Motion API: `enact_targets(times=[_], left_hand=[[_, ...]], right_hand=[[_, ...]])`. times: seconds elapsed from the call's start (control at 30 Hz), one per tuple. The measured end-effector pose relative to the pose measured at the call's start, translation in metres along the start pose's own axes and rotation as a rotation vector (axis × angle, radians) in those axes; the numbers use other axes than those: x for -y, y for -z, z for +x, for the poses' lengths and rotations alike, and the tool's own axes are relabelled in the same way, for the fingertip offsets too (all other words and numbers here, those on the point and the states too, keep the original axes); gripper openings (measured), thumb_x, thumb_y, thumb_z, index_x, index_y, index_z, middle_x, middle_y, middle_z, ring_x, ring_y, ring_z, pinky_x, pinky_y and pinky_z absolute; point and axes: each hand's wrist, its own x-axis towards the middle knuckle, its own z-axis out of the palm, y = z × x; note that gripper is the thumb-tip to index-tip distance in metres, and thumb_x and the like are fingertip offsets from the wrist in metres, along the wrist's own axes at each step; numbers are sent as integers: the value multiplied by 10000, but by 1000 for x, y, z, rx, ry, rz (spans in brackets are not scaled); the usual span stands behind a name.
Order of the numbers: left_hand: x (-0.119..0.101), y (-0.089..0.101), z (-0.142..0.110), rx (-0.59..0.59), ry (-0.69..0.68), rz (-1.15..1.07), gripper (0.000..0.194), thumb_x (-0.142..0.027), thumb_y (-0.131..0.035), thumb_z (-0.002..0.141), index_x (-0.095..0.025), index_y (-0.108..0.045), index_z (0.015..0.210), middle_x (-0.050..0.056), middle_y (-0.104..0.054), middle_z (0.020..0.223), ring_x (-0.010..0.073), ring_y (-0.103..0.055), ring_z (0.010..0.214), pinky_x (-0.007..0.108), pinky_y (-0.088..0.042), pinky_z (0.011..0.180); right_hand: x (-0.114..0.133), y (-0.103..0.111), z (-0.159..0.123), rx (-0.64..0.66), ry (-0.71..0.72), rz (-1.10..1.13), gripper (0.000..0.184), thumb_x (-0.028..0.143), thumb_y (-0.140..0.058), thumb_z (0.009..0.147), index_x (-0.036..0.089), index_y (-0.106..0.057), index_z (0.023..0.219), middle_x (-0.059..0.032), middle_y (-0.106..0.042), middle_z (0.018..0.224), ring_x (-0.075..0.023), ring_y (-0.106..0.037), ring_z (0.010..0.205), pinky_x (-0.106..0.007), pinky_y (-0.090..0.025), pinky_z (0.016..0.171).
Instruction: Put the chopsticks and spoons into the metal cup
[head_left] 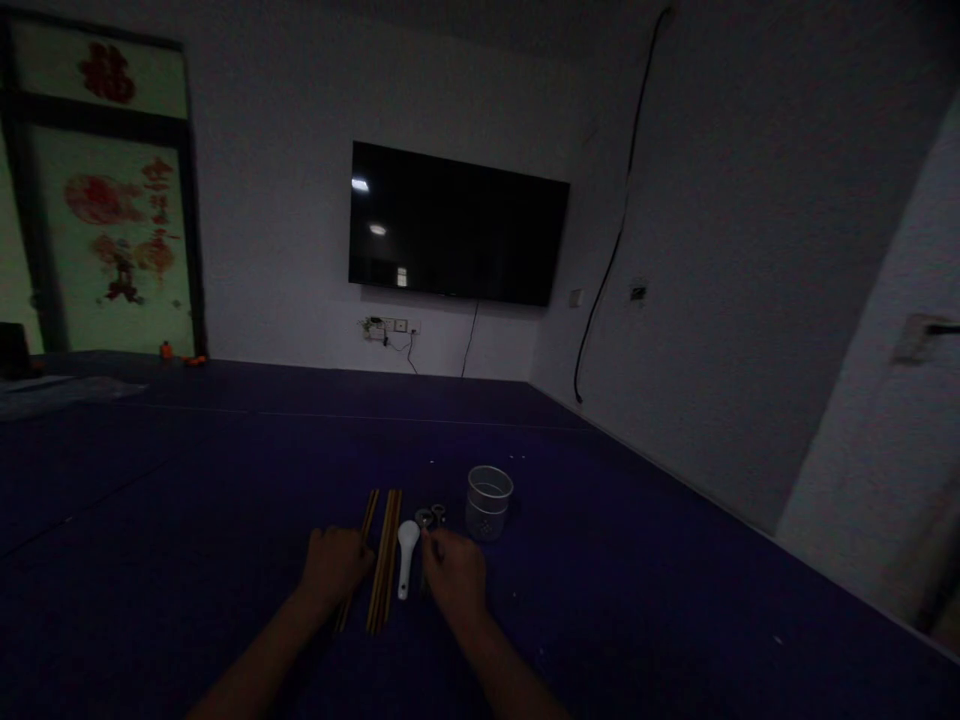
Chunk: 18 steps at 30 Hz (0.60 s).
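My left hand (pixel 334 565) rests on the dark purple table (pixel 187 500), its fingers over a wooden chopstick (pixel 365 520) at the left of the row. Beside it lies a bundle of wooden chopsticks (pixel 386 560). A white spoon (pixel 406 555) lies just right of them. My right hand (pixel 454 575) is curled over metal utensils (pixel 430 518) whose round heads show past my fingers; whether it grips them is unclear in the dim light. A perforated cylindrical holder (pixel 488 503) stands upright just beyond my right hand.
A black television (pixel 457 225) hangs on the far wall above wall sockets (pixel 390 327). A glass door with red decorations (pixel 112 220) is at the far left. Small orange items (pixel 180 355) sit at the table's far edge. The room is dim.
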Motion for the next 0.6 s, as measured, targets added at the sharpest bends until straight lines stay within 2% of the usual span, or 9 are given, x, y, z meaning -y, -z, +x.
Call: enact_targets(times=[0.6], left_hand=[[-1,1,-3,-20,-9,1,306,-275,-394,818,-146,-670,848,149,-695,930,280,-617,945,400,-372,835]], right_hand=[[1,0,-1,-25,11,0,410,355,-374,937,195,-646,674,-13,-675,654,-100,-585,584,-234,-240,532]])
